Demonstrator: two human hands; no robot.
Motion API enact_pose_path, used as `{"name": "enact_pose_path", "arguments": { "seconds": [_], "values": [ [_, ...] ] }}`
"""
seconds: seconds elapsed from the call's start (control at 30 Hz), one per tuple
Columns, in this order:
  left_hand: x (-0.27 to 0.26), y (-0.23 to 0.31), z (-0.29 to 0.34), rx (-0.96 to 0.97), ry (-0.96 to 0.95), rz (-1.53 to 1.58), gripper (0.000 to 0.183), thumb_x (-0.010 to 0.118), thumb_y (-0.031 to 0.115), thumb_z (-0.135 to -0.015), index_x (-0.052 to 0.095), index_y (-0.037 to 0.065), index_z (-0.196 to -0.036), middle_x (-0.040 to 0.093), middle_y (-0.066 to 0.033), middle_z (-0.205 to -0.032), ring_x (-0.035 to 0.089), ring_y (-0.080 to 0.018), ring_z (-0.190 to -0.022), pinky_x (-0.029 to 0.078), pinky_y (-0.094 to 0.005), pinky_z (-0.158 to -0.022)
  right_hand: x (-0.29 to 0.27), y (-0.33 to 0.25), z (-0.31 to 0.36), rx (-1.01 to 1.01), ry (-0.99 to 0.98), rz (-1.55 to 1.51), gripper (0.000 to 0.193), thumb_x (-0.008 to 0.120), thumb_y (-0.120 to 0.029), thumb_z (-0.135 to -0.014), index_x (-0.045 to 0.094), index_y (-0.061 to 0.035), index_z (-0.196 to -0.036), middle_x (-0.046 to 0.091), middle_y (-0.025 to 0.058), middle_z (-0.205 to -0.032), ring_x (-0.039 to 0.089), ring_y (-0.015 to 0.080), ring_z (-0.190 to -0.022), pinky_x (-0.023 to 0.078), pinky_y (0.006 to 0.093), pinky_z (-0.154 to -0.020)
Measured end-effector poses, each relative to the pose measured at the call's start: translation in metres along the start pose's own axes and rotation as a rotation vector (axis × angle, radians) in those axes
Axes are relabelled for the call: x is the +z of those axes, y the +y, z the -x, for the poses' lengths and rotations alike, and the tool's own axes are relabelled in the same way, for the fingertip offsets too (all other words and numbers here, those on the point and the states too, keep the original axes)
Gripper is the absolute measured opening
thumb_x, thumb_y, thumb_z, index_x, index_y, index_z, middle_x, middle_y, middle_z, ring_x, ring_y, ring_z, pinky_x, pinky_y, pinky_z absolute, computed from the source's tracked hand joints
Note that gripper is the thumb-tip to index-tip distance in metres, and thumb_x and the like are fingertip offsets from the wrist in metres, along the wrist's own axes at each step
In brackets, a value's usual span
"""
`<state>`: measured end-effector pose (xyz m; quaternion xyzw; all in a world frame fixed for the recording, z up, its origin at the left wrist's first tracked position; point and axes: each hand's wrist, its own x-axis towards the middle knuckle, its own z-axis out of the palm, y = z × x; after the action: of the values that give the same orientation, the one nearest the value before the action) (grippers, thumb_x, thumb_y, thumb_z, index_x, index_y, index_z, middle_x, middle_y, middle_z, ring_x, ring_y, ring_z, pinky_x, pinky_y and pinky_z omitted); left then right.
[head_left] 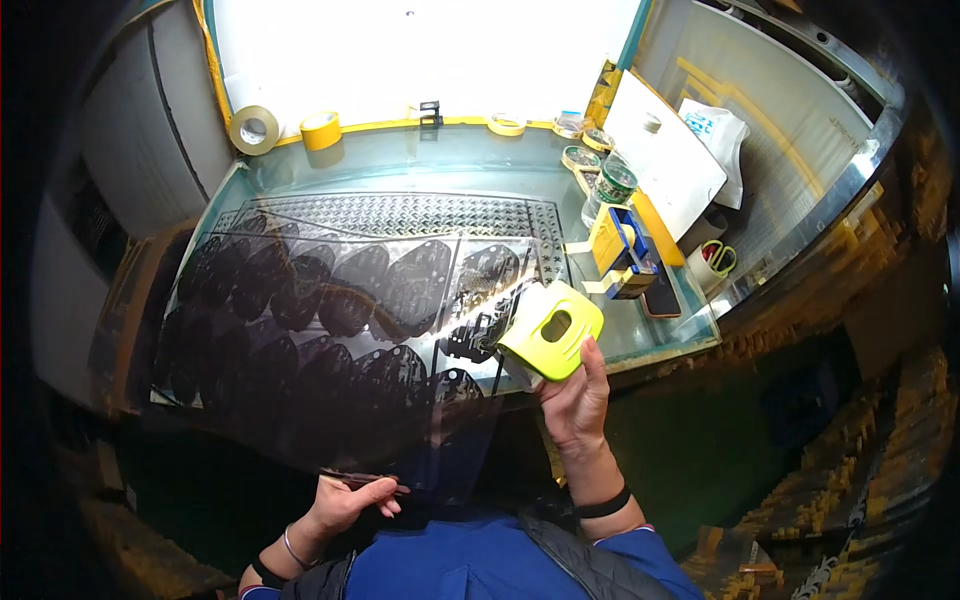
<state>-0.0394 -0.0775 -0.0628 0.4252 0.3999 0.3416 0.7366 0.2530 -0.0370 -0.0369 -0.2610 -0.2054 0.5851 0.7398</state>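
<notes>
A large see-through film sheet [410, 285] printed with dark rounded shapes lies over the glass-topped table and hangs past its near edge. My left hand [345, 503] is closed at the sheet's near edge, thumb on top, pinching the dark film. In my right hand [577, 402] is a lime-green hole punch [553, 328] with an oval opening in its top and a clear lower part. I hold it raised at the right side of the sheet, with its front over the printed film. Whether the film sits inside its slot is hard to make out.
Beneath the film lies a patterned sheet [400, 212]. A yellow-and-blue tape dispenser [622, 255] stands at right beside a phone [661, 297]. Tape rolls [322, 131] and a black clip [430, 114] line the back ledge. Scissors [717, 258] stand in a holder.
</notes>
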Motion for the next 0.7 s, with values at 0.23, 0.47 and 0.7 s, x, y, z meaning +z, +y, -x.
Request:
{"name": "enact_pose_path", "arguments": {
  "seconds": [0.23,0.47,0.7],
  "values": [
    [-0.003,-0.006,-0.001,0.035,-0.008,0.007,0.008,0.059,0.0,-0.08,0.061,-0.008,-0.083,0.063,-0.0176,-0.075,0.063,-0.0197,-0.059,0.054,-0.0272,-0.05,-0.007,0.003,-0.003,0.009,-0.005,0.001,0.047,0.051,-0.028,-0.085,0.037,-0.0041,-0.123,0.051,0.0099,-0.116,0.054,0.0214,-0.103,0.049,0.0364,-0.082],
    [0.0,-0.005,-0.002,0.023,0.051,0.014,0.007,0.06,0.0,-0.079,0.061,-0.007,-0.081,0.063,-0.0171,-0.075,0.061,-0.0188,-0.058,0.052,-0.0273,-0.05,-0.005,0.002,-0.012,-0.042,0.036,0.115,0.041,0.049,-0.027,-0.085,0.041,-0.0048,-0.119,0.054,0.0067,-0.111,0.057,0.0171,-0.095,0.051,0.0294,-0.066],
    [0.0,-0.006,-0.014,-0.048,0.013,-0.036,0.026,0.066,-0.002,-0.072,0.058,-0.003,-0.097,0.061,-0.0093,-0.091,0.059,-0.0187,-0.088,0.049,-0.0317,-0.078,-0.005,-0.029,0.002,-0.14,0.172,0.059,0.049,0.053,-0.034,-0.083,0.039,-0.0077,-0.122,0.054,0.0052,-0.11,0.056,0.0167,-0.095,0.05,0.0318,-0.074]
  ]
}}
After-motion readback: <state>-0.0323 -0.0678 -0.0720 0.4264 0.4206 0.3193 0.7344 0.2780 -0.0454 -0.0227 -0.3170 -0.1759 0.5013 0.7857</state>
